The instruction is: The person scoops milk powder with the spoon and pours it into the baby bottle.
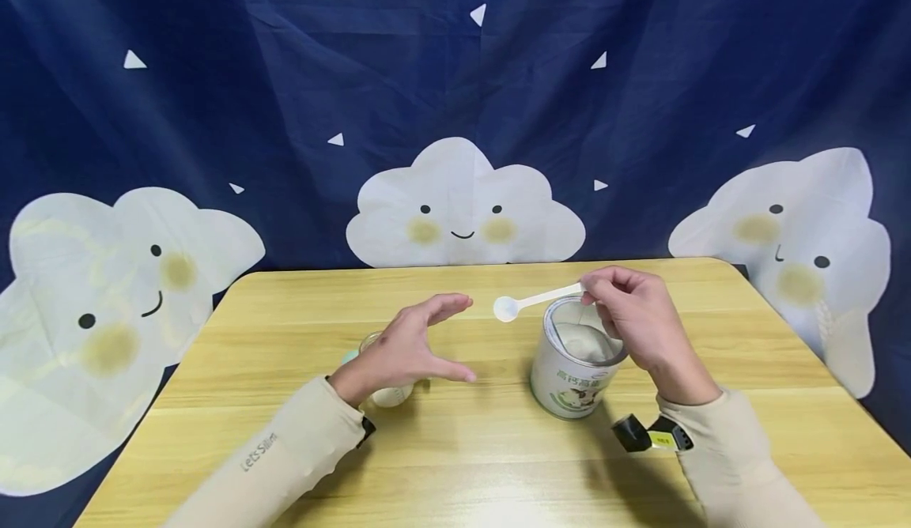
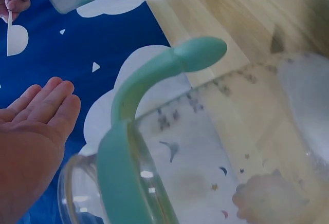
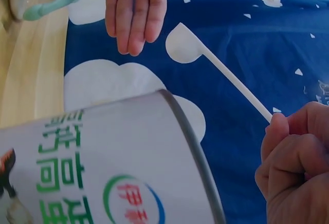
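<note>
Dark blue cloth (image 1: 427, 77) printed with smiling white clouds (image 1: 461, 188) is hung behind a wood-grain tabletop (image 1: 463, 465). Above it, toward the far edge, a plain white scoop (image 1: 548, 296) with a round bowl and slim straight handle is pinched at the handle's end by the right hand (image 1: 636, 318). Pale powder (image 1: 587, 345) is contained in an upright, uncovered can (image 1: 569, 397), nearer the right edge. Partly hidden by the left hand (image 1: 406, 346), whose thumb and fingers are parted, a clear bottle (image 1: 391, 396) with a mint-green handle (image 2: 198, 54) is seen; its contents cannot be told. The scoop's long axis is held roughly parallel to the far edge, the bowl pointed toward the left edge.
</note>
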`<state>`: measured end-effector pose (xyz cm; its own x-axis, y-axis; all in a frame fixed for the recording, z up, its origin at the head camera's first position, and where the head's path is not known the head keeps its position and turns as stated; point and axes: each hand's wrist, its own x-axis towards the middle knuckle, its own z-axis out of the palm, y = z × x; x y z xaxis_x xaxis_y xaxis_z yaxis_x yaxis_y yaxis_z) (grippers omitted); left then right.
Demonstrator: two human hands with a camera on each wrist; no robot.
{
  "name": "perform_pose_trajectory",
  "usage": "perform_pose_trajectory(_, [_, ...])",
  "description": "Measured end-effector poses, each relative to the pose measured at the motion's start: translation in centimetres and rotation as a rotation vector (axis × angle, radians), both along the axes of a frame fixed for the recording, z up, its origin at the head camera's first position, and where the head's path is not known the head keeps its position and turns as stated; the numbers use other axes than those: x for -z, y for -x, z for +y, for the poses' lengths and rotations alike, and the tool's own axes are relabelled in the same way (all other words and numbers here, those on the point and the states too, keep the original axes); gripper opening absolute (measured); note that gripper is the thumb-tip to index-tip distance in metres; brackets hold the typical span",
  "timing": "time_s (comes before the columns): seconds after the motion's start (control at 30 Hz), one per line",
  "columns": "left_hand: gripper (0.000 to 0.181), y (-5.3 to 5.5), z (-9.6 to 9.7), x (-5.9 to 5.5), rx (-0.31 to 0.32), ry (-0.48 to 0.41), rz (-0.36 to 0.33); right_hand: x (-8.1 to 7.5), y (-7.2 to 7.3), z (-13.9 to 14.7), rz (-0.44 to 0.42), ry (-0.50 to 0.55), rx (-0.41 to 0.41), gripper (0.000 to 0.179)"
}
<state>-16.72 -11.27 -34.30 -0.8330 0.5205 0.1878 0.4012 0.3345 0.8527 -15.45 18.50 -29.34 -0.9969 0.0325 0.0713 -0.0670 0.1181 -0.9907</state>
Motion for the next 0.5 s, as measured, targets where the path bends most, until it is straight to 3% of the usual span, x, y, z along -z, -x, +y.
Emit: perform_pose_trajectory(0.5, [0.098, -0.2, 1.9, 0.2, -0.008, 0.014, -0.030, 0.2, 0.1, 1.5, 0.013, 0.047, 0.031, 0.022])
